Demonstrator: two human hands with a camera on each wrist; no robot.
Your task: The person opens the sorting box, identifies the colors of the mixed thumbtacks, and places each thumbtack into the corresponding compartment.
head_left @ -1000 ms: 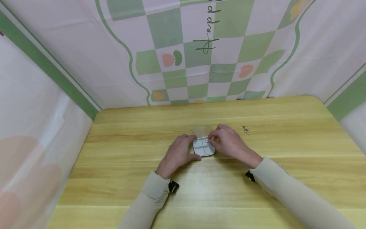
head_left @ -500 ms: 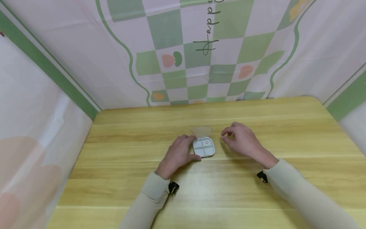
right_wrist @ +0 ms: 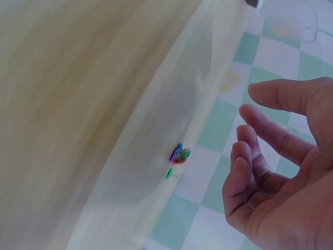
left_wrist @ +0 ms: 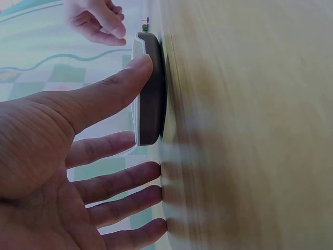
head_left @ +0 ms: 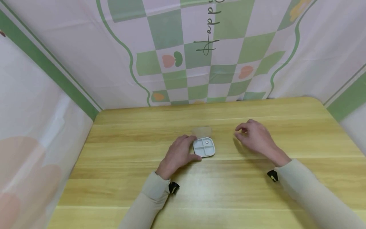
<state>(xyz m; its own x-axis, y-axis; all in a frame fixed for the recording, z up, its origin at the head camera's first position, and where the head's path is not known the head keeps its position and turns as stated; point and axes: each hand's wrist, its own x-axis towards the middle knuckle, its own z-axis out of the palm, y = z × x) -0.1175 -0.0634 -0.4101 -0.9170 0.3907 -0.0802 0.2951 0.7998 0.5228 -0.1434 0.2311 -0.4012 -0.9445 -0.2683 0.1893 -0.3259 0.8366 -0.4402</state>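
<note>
A small white pill box (head_left: 203, 147) with four-way dividers lies on the table, its clear lid (head_left: 202, 131) swung back. In its far right compartment sits a tiny round thing (head_left: 207, 142), too small to identify. My left hand (head_left: 179, 153) holds the box at its left side, thumb on the near edge and index finger at the far corner; the left wrist view shows the thumb (left_wrist: 112, 91) against its dark side. My right hand (head_left: 255, 137) hovers to the right, fingers loosely bent, nothing between them. Close to it, several tiny shiny coloured pieces (right_wrist: 179, 154) lie on the table.
The wooden table (head_left: 128, 190) reaches to a checked cloth backdrop (head_left: 197, 76) behind, with hanging cloth at both sides. In the head view my right hand hides the coloured pieces.
My right hand has left the box's far right compartment and moved right, over the coloured pieces. The tiny round thing stays in that compartment. My left hand and the box have not moved.
</note>
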